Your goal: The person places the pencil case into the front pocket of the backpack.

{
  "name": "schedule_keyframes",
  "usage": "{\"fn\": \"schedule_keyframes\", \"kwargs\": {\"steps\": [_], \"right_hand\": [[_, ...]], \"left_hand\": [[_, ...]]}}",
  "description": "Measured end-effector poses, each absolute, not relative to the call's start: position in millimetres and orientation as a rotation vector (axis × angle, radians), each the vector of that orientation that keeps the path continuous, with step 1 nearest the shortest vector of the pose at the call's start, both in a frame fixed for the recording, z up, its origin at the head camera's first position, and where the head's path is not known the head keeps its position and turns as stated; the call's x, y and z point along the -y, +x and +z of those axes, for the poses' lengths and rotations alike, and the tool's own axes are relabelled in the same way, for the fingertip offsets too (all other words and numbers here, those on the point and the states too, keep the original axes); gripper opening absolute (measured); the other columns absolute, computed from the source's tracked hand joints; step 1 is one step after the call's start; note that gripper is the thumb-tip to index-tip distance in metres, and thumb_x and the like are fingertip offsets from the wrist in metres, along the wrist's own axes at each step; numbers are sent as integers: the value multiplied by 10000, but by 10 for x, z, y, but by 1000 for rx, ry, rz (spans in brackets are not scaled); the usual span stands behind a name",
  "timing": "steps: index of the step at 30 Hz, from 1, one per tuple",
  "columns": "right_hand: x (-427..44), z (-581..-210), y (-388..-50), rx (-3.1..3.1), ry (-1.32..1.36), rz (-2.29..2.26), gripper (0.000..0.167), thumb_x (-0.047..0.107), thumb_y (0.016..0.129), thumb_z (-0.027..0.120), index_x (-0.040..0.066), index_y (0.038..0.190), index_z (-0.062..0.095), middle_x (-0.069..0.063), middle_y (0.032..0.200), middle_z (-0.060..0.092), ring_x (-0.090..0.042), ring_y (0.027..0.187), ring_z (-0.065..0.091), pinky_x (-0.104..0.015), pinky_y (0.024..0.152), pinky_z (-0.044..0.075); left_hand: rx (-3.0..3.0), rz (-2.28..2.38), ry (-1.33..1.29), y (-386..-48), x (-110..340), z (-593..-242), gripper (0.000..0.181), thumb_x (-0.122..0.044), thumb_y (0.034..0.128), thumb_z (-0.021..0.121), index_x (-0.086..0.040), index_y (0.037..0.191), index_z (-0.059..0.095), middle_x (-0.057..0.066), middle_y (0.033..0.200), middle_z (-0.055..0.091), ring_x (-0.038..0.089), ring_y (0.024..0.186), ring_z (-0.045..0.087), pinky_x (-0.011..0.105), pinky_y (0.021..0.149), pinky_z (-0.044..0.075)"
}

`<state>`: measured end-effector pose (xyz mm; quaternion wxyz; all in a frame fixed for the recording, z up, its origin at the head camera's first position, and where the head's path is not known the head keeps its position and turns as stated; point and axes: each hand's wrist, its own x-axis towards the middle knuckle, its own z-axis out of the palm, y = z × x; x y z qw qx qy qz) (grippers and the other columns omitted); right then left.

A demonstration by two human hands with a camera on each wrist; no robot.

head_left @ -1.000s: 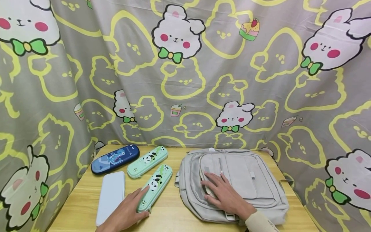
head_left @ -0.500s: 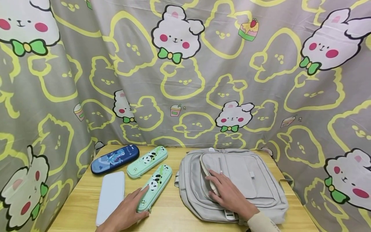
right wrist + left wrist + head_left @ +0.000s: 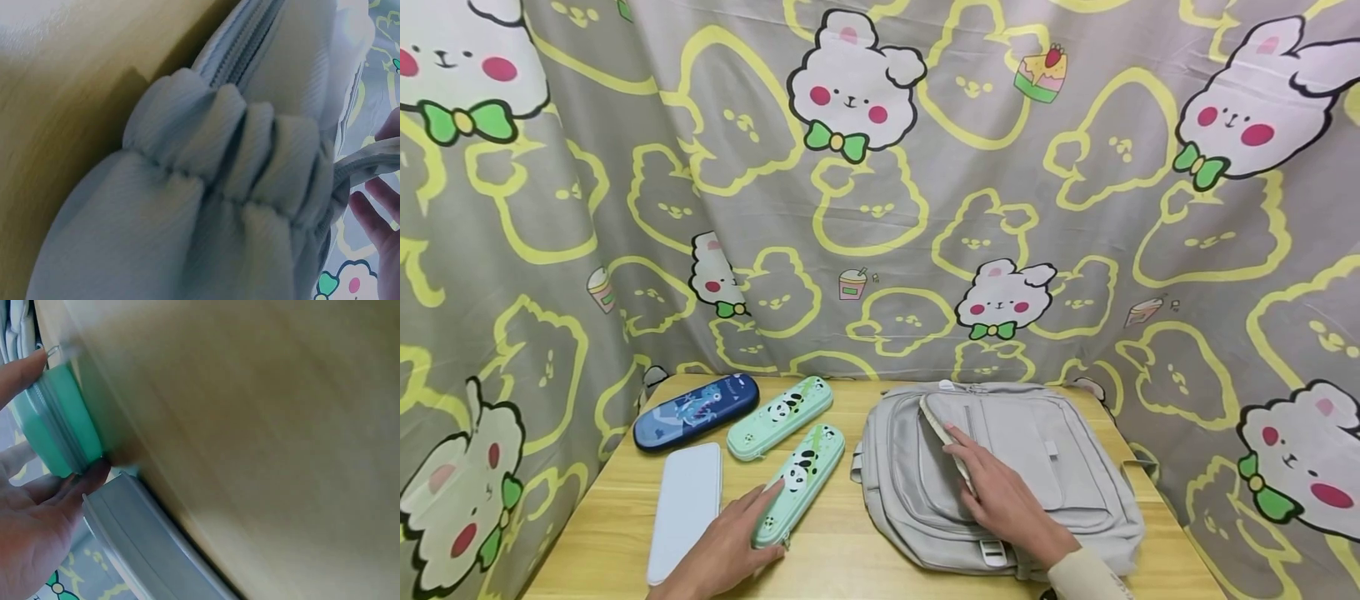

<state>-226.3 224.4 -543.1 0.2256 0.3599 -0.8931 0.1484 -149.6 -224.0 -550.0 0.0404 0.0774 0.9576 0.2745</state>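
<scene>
A grey backpack [image 3: 1075, 467] lies on its back at the right of the table. My right hand [image 3: 1011, 508] pinches the zipped edge of its front pocket flap [image 3: 942, 427] and holds it raised, so the pocket gapes. In the right wrist view that edge [image 3: 369, 160] runs between the fingers. My left hand [image 3: 730, 533] grips the near end of a mint-green panda pencil case [image 3: 808, 479], thumb on one side and fingers on the other. In the left wrist view the green case [image 3: 59, 425] rests on the table.
A pale blue-white case [image 3: 685, 508] lies just left of my left hand. Behind it are a dark blue pencil case [image 3: 700, 412] and a second mint panda pencil case [image 3: 782, 417]. A patterned curtain [image 3: 880, 208] hangs around the wooden table [image 3: 842, 567].
My right hand has drawn the pocket flap's edge up and to the right, and the pocket gapes wider. The left hand and the pencil cases have stayed in place.
</scene>
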Motion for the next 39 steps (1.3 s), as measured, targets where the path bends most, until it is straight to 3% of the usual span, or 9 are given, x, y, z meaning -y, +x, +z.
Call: {"fn": "schedule_keyframes", "kwargs": {"steps": [5,10,13,18,22,31,39], "right_hand": [[-2267,-5405,-2261,2454,980,436,655,47,898,744,129,1513,537,-61,1754,409,-256,1420,610,-342,837,625],[-2288,-5383,-2261,2428,965,473,663,4,884,749,132,1505,555,-48,1741,430,-221,1277,676,-227,680,565],[-2300,-5362,-2256,2409,966,480,680,-18,888,749,133,1522,557,-51,1733,442,-187,1199,683,-191,655,517],[-2308,-5333,-2249,2392,965,481,788,-57,873,741,170,1596,527,-86,1724,449,-66,921,602,-105,597,404],[-2311,-5308,-2254,2381,966,495,846,-92,837,728,180,1612,526,-124,1714,454,5,788,491,-64,559,316],[-2358,-5280,-2239,2413,945,550,802,-103,871,703,160,1609,531,-136,1718,437,85,668,347,-75,564,326],[-2404,-5272,-2225,2403,923,557,808,-115,871,705,170,1608,532,-136,1721,427,55,667,352,-92,567,348]], "left_hand": [[-2962,850,221,-1484,2233,-5488,921,-328,819,962,-171,1619,533,274,1592,542,507,1410,566,709,1121,492],[-3012,860,237,-1474,2232,-5481,896,-294,805,968,-156,1593,566,275,1574,563,513,1378,591,716,1083,518],[-3030,860,235,-1472,2235,-5480,877,-285,806,967,-161,1584,581,258,1570,575,506,1380,593,714,1078,524],[-3049,864,247,-1462,2230,-5439,842,-306,815,964,-172,1564,606,222,1574,585,475,1387,597,686,1076,537],[-3080,858,274,-1447,2225,-5408,831,-306,825,957,-181,1567,605,201,1578,587,461,1396,595,681,1086,534],[-3191,881,384,-1432,2209,-5362,820,-260,822,953,-196,1565,611,189,1566,605,452,1385,610,687,1075,540],[-3267,961,522,-1482,2149,-5394,840,-286,784,960,-255,1554,625,144,1543,636,431,1335,644,678,1026,560]]}}
